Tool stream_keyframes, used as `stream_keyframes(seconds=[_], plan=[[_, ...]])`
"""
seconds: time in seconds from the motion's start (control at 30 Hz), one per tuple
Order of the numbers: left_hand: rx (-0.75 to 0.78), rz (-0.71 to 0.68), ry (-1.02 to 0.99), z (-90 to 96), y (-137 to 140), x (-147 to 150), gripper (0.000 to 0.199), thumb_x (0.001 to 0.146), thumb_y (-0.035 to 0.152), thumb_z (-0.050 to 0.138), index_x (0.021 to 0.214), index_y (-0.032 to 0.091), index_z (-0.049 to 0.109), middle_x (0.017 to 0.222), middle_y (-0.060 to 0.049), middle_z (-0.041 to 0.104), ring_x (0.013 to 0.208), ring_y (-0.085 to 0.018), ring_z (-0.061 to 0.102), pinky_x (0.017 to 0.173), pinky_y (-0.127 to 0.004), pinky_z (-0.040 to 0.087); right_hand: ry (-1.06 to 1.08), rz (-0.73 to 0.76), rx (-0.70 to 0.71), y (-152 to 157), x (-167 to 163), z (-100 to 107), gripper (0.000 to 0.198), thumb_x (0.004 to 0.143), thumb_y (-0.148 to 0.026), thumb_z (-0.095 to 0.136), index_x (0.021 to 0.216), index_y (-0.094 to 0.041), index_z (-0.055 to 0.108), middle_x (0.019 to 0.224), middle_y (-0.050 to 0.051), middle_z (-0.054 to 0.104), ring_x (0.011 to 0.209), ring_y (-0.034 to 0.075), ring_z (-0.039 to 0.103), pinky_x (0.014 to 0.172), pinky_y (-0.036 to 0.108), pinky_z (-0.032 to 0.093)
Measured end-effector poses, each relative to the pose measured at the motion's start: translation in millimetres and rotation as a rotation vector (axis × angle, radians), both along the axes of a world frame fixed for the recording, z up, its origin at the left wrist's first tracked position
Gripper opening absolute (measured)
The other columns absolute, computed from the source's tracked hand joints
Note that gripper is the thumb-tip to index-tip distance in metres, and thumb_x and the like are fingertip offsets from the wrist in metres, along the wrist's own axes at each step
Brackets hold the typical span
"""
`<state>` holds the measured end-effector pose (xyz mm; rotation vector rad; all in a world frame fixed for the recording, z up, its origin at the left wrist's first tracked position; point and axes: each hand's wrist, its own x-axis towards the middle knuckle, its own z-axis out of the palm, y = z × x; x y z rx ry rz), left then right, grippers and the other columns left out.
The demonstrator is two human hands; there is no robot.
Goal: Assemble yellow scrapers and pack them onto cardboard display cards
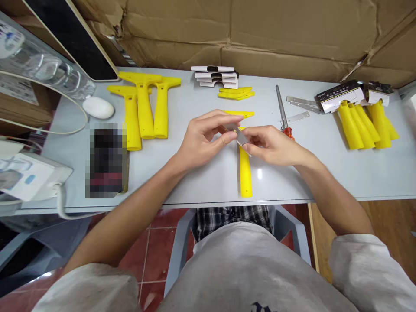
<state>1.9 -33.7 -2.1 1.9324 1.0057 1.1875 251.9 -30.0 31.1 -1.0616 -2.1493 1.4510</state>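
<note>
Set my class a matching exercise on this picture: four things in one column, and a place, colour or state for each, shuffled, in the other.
Things
1. thin metal plate
2. screwdriver
3. plastic bottle
4. cardboard

Descriptions
A. transparent, at the picture's left edge
B. brown, behind the table
C. held in the fingers of the left hand and right hand
D. red-handled, lying beside loose metal strips

Pairs: 1-C, 2-D, 3-A, 4-B
</note>
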Motion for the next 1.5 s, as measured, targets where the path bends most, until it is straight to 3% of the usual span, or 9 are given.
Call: stream_keyframes(seconds=[0.13, 0.23, 0.37, 0.63, 0.83, 1.0, 1.1, 1.3, 1.5], plan=[[-0.002, 0.101, -0.041, -10.4, 9, -5, 0.023, 0.101, 0.046, 0.088, 0.113, 0.026, 0.091, 0.106, -0.007, 0.084, 0.096, -0.021, 0.078, 0.084, -0.036, 0.066, 0.159, -0.215, -0.010, 9, 8, -4, 0.063, 0.090, -0.063, 0.086, 0.129, -0.015, 0.071, 0.098, 0.003, 0.070, 0.086, 0.002, 0.061, 0.078, 0.015, 0.053], [-0.020, 0.143, -0.020, -14.6, 16, -9, 0.031, 0.095, 0.047, 0.094, 0.117, 0.025, 0.091, 0.107, -0.007, 0.083, 0.092, -0.019, 0.076, 0.081, -0.035, 0.066, 0.207, -0.366, 0.043, 17, 13, -9, 0.062, 0.085, -0.065, 0.091, 0.115, -0.013, 0.076, 0.101, 0.006, 0.072, 0.092, 0.003, 0.064, 0.080, 0.016, 0.057], [0.023, 0.132, 0.067, -13.5, 21, -13, 0.035, 0.093, 0.050, 0.097, 0.118, 0.027, 0.090, 0.111, -0.008, 0.082, 0.092, -0.020, 0.075, 0.082, -0.037, 0.067, 0.205, -0.427, 0.100, 23, 16, -15, 0.058, 0.085, -0.064, 0.092, 0.106, -0.011, 0.080, 0.102, 0.008, 0.073, 0.090, 0.004, 0.064, 0.078, 0.018, 0.059], [0.043, 0.183, 0.245, -16.7, 26, -17, 0.035, 0.099, 0.051, 0.089, 0.122, 0.025, 0.088, 0.103, -0.006, 0.082, 0.088, -0.021, 0.074, 0.084, -0.037, 0.065, 0.101, -0.361, 0.306, 26, 27, -22, 0.038, 0.090, -0.048, 0.086, 0.112, -0.016, 0.088, 0.126, 0.008, 0.074, 0.089, 0.003, 0.066, 0.085, 0.020, 0.065], [-0.035, 0.120, 0.304, -19.2, 28, -20, 0.038, 0.097, 0.038, 0.088, 0.131, 0.021, 0.086, 0.102, -0.004, 0.083, 0.087, -0.020, 0.073, 0.089, -0.035, 0.064, -0.069, -0.299, 0.469, 27, 32, -26, 0.028, 0.097, -0.036, 0.072, 0.109, -0.015, 0.088, 0.116, 0.007, 0.077, 0.087, 0.004, 0.064, 0.088, 0.022, 0.060], [-0.020, 0.058, 0.352, -17.1, 27, -23, 0.027, 0.100, 0.031, 0.084, 0.125, 0.023, 0.087, 0.112, -0.006, 0.081, 0.092, -0.021, 0.073, 0.091, -0.037, 0.064, -0.124, -0.247, 0.517, 24, 37, -24, 0.030, 0.099, -0.038, 0.069, 0.104, -0.014, 0.086, 0.115, 0.007, 0.078, 0.092, 0.006, 0.066, 0.083, 0.020, 0.053], [0.007, 0.047, 0.353, -18.6, 28, -24, 0.024, 0.103, 0.036, 0.084, 0.123, 0.026, 0.088, 0.122, -0.008, 0.079, 0.093, -0.020, 0.072, 0.088, -0.037, 0.063, -0.138, -0.227, 0.522, 24, 39, -25, 0.031, 0.100, -0.039, 0.068, 0.104, -0.015, 0.086, 0.114, 0.007, 0.078, 0.087, 0.005, 0.063, 0.083, 0.020, 0.053], [0.018, 0.020, 0.340, -19.8, 26, -23, 0.033, 0.106, 0.054, 0.081, 0.122, 0.026, 0.089, 0.116, -0.008, 0.082, 0.090, -0.020, 0.071, 0.086, -0.036, 0.061, -0.191, -0.193, 0.520, 24, 43, -24, 0.030, 0.103, -0.038, 0.066, 0.108, -0.016, 0.086, 0.116, 0.006, 0.078, 0.087, 0.004, 0.062, 0.088, 0.023, 0.053], [0.012, 0.013, 0.365, -20.2, 25, -23, 0.045, 0.110, 0.065, 0.071, 0.119, 0.026, 0.092, 0.123, -0.010, 0.083, 0.092, -0.021, 0.073, 0.088, -0.038, 0.063, -0.259, -0.159, 0.532, 24, 46, -21, 0.032, 0.106, -0.037, 0.061, 0.114, -0.019, 0.087, 0.120, 0.006, 0.078, 0.105, 0.010, 0.069, 0.105, 0.029, 0.056]])
